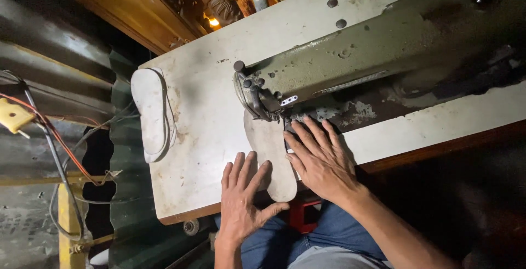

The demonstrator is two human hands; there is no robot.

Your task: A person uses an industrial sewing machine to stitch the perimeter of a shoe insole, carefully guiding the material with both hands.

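stack of soles [153, 112] at table edge, yellow plug [13, 116], red/blk wires [55, 143]

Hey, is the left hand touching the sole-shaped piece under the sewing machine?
Touching. The head view shows the left hand lying flat on the sole-shaped piece, fingers and thumb overlapping its edge, no gap visible.

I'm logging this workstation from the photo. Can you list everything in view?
sewing machine: one, grey-green, on the table's far side
sole piece: one, pale beige, flat under the needle end
stack of soles: one, whitish, table's left edge
table: one, worn white top
cables: several, red and black, far left
red stool: one, below the table edge, partly hidden
left hand: flat, on the sole piece's near edge
right hand: flat, on the sole piece beside the needle
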